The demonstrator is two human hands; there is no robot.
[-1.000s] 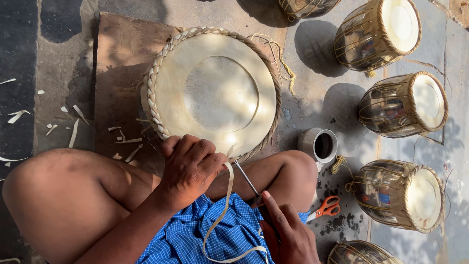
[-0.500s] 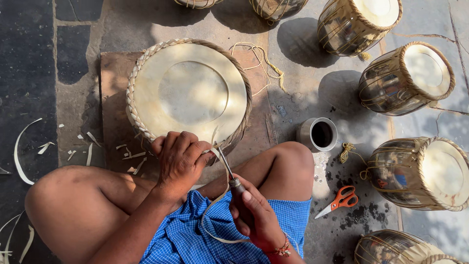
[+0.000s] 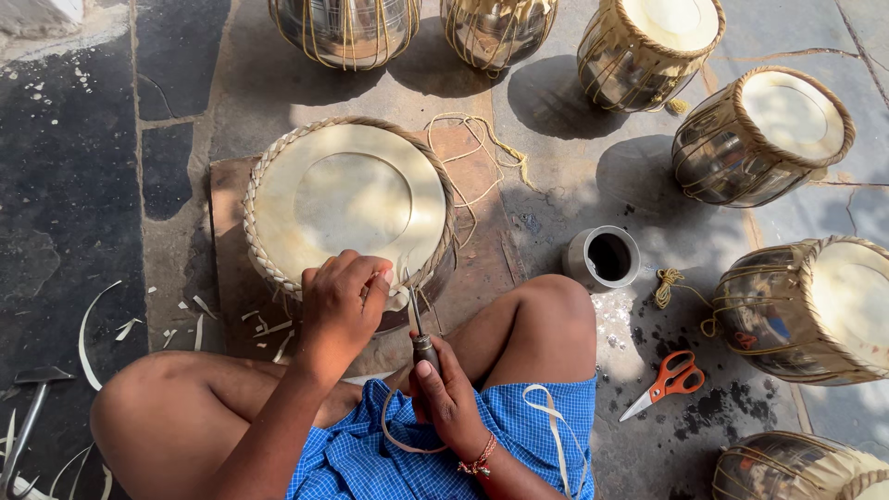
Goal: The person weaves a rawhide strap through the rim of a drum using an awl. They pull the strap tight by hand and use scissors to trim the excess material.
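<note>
On the stone floor at far left, hammer (image 3: pixel 28 407) lying among pale hide scraps (image 3: pixel 93 329). Next to the right, round drum head (image 3: pixel 347 204) with plaited rim, resting flat on a brown board (image 3: pixel 227 278), just ahead of the bent knees. At its near rim, left hand (image 3: pixel 341 301) curled shut, fingers pinching the edge of the plaiting beside a pale strap end. Just right of it, right hand (image 3: pixel 451 393) closed around the handle of an awl (image 3: pixel 419 329), thin blade pointing up and touching the rim close to the left fingers. Below, pale strap (image 3: pixel 398 440) looping over the blue checked cloth (image 3: pixel 417 463) on the lap. Further right, loose cord (image 3: pixel 472 153) on the board beyond the rim, then a small metal cup (image 3: pixel 607 256) with dark contents, near the right knee. Orange-handled scissors (image 3: pixel 667 381) on the dark-stained floor, well apart from both hands. Around the top and right edges, several laced metal drums (image 3: pixel 769 134), standing or tilted.
</note>
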